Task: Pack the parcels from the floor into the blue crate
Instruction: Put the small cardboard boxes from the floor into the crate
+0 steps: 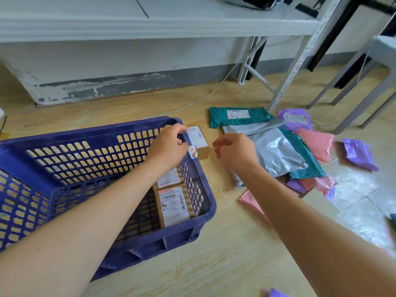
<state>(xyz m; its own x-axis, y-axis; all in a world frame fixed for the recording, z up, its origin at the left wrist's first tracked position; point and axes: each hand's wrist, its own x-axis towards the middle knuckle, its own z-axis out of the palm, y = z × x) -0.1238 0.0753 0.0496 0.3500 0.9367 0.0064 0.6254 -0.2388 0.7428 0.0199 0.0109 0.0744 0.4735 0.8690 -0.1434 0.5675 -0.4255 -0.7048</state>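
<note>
Left forearm masks crate parcels; left hand and right hand curled, grip unclear.

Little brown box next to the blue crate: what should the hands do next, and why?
Probably close the left hand and right hand on the small cardboard box and lift it over the rim into the blue crate. The box sits on the floor just outside the crate's far right corner, a hand hovers on either side of it, and two labelled boxes already lie inside.
</note>
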